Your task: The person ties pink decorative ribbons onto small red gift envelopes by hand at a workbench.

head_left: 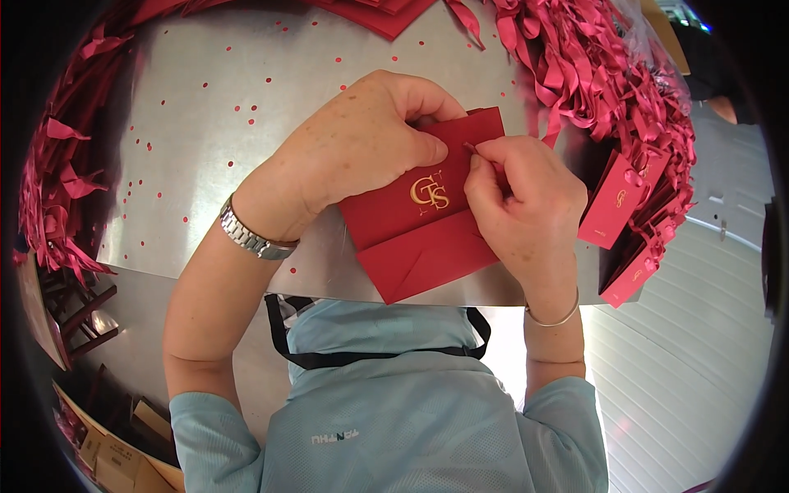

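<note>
Here a bare metal tabletop (246, 74) fills the upper middle of the view, its grey sheet sprinkled with small red paper dots (238, 107). Heaps of red ribbon (608, 74) crowd its far right edge, and more ribbon (57, 181) trails down the left side. Beside the right heap stands a row of finished red paper bags (629, 230), each with a gold emblem. A stack of red sheets (386, 12) lies at the far edge. At the lower left, below the table, are cardboard boxes (115, 456), and at the lower right a pale ribbed floor (690, 329).

A flat-folded red paper bag (419, 222) with a gold emblem lies on the near edge of the table, between the 2 hands and directly in front of the person's light blue shirt (411, 411).

The left hand (370, 140), with a metal watch (251, 238) on its wrist, is curled closed over the bag's upper left part, thumb pressed on the red paper. The right hand (526, 205), wearing a thin bangle (555, 316), is narrowed to a pinch, fingertips gripping a thin red ribbon end (470, 148) at the bag's top edge, while the rest of the hand rests on the bag's right side.
</note>
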Motion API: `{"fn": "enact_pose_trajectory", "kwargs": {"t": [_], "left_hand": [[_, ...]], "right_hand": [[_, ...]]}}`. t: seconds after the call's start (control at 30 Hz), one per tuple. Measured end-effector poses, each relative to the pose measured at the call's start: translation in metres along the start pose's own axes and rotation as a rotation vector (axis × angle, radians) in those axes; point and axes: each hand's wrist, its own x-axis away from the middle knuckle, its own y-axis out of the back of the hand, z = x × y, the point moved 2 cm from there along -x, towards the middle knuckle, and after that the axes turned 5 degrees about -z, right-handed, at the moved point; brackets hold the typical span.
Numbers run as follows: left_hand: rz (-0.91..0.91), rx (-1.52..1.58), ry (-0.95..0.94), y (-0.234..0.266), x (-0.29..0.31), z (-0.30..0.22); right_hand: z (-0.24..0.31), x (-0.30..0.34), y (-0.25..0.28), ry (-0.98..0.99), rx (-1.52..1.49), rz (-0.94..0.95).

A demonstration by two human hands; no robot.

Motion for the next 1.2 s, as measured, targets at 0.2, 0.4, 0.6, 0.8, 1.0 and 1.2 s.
{"fn": "enact_pose_trajectory", "kwargs": {"t": [0.2, 0.4, 0.6, 0.8, 1.0, 1.2], "left_hand": [[0.055, -0.137, -0.012, 0.002, -0.001, -0.004], [-0.063, -0.330, -0.295, -0.008, 0.003, -0.002], [-0.128, -0.688, -0.431, -0.018, 0.009, -0.005], [-0.211, -0.636, -0.443, -0.005, 0.005, -0.008], [-0.061, -0.540, -0.340, 0.006, 0.001, -0.011], [0.097, -0.109, -0.059, 0.017, -0.002, -0.010]], "right_hand": [[-0.002, 0.001, -0.003, -0.117, -0.093, -0.008], [-0.005, -0.006, 0.001, -0.246, -0.104, 0.097], [0.003, -0.024, -0.006, -0.040, 0.184, 0.369], [0.002, -0.034, -0.012, -0.052, 0.127, 0.268], [-0.010, -0.025, -0.009, -0.240, -0.179, 0.382], [-0.006, -0.012, -0.004, -0.257, -0.192, 0.307]]}}
